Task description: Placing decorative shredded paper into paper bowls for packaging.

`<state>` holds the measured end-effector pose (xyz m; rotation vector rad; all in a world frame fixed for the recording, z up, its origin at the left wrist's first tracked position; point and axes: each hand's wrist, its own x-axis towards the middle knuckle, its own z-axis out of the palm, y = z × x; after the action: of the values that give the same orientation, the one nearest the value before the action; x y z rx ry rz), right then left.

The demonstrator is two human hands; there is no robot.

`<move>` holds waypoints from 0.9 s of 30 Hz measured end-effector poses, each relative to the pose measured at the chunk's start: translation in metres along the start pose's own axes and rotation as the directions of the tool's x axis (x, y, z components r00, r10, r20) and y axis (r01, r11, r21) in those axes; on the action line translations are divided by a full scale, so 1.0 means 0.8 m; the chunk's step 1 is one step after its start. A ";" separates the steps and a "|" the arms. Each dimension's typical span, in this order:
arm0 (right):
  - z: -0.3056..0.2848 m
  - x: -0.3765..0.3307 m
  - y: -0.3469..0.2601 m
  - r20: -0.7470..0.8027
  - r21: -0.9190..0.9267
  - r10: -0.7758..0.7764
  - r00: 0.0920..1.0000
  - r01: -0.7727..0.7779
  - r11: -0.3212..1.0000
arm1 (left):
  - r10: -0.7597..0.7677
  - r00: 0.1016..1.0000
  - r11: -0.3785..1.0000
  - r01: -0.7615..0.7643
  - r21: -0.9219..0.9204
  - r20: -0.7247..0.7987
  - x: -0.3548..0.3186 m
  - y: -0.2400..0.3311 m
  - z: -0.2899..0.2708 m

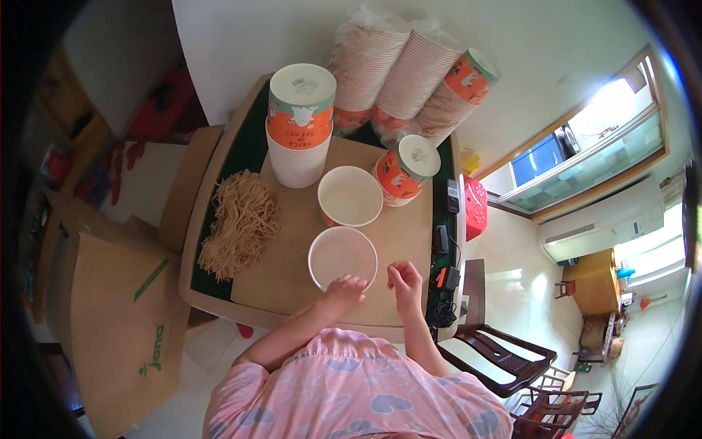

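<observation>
A white paper bucket stands upright near the table's front edge, its mouth facing up. My left hand lies over its near rim, fingers curled and closed against it. Just right of that bucket my right hand is raised with the fingers pinched together; anything in them is too small to make out. Behind the near bucket stands a second open paper bucket, white inside. A loose heap of beige string lies on the table to the left.
Nested orange-and-green paper buckets rise behind, and a shorter stack stands to the right. Plastic-wrapped stacks lean against the wall. Chargers and cables line the table's right edge. A cardboard box stands at left, a dark chair at right.
</observation>
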<state>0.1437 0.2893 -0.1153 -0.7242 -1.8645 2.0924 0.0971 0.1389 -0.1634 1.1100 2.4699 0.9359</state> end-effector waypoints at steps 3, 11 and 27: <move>-0.003 -0.004 0.022 0.006 0.002 0.020 1.000 -0.020 1.000 | -0.077 0.993 0.997 0.079 -0.018 0.090 -0.017 -0.012 -0.021; 0.014 -0.002 0.056 0.041 -0.058 0.053 0.998 -0.051 0.997 | -0.016 0.999 0.998 0.014 0.061 0.036 -0.049 -0.030 -0.074; -0.002 -0.008 0.054 0.032 -0.095 0.054 0.998 -0.051 0.994 | -0.072 0.984 0.941 0.121 0.316 -0.163 -0.061 -0.106 -0.140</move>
<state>0.1558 0.2809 -0.1567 -0.7709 -1.9951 2.0732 0.0273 0.0106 -0.1359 1.0312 2.8493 0.6165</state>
